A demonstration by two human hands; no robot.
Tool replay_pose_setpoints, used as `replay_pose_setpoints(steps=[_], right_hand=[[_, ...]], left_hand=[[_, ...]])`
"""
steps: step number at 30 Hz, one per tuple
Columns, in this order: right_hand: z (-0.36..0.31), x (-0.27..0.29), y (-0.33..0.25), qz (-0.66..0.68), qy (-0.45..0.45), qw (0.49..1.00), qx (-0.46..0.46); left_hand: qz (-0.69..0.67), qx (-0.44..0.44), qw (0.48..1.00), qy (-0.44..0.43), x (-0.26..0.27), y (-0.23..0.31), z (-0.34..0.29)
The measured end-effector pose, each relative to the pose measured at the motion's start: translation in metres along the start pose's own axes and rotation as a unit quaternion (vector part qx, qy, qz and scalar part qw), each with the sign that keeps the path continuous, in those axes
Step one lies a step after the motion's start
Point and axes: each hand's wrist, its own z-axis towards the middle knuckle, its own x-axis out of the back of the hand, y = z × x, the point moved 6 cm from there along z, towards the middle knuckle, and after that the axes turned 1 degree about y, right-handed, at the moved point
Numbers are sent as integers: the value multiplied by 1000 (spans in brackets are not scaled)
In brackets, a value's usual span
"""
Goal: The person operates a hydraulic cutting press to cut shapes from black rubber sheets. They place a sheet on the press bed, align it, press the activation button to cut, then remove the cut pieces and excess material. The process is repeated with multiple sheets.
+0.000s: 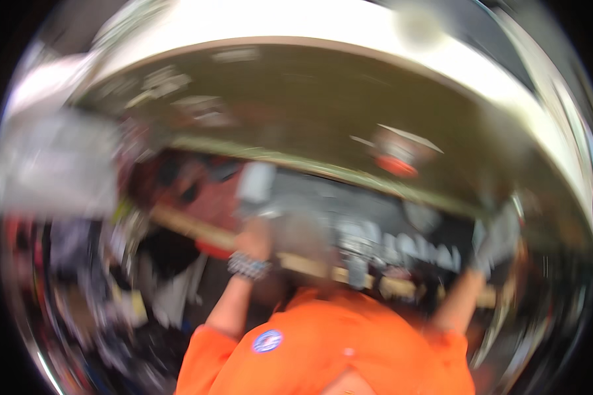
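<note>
Motion smears the whole view. My left hand is bare, with a dark, light-patterned band around its wrist. It reaches over the front edge of a workbench, just below a pale, boxy object. A rounded greyish blur lies right beside it; whether I touch it cannot be made out. Far to the right, my right hand is stretched out in a grey glove, by the bench's right end. Blur hides the fingers of both hands and anything in them.
A row of whitish small parts lies along the bench. To its left is a reddish surface with dark items. Behind stands an olive-brown board with a red-and-white item. A large pale translucent bag-like shape is at left, above clutter.
</note>
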Motion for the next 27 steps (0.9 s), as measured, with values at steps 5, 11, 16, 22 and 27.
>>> replay_pose_setpoints(steps=[5,11,16,22,27], right_hand=[[11,-18,1,128,74,977,154],[-44,-12,25,-33,-22,992,119],[-86,16,79,-43,-71,991,-100],[-123,47,84,34,-79,986,-142],[-143,90,47,-88,-81,989,-81]], left_hand=[[-76,45,994,61,-14,18,54],[-90,70,992,60,-6,16,60],[-104,34,988,110,-10,15,50],[-154,28,972,176,-14,5,29],[-213,10,970,113,-6,-17,-18]])
